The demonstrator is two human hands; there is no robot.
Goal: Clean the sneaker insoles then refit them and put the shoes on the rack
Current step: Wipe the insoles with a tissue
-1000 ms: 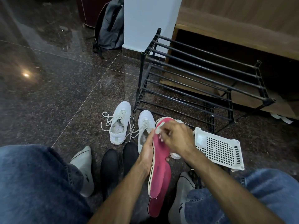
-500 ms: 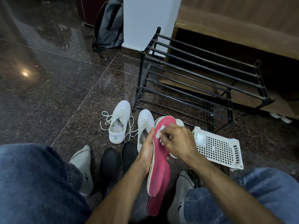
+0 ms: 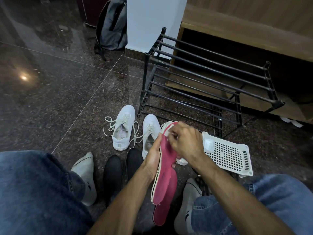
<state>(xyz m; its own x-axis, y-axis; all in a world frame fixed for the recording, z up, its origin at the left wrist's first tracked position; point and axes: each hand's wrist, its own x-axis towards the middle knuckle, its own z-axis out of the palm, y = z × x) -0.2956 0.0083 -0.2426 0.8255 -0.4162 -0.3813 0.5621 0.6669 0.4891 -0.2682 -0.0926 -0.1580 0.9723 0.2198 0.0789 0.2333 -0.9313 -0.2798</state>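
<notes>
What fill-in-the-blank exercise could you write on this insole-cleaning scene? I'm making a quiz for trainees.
1. The left hand holds a ____-coloured insole.
2. The right hand pinches a small ____ wipe against it.
3. Both white sneakers stand on the ____, not on the rack.
4. The white plastic basket lies to the ____ of the insole.

Missing words: pink; white; floor; right

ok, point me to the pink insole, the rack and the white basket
pink insole (image 3: 165, 182), head view, bare middle of the top insole below the hands
rack (image 3: 210, 72), head view, a bar of the upper shelf
white basket (image 3: 228, 155), head view, its perforated wall
</notes>
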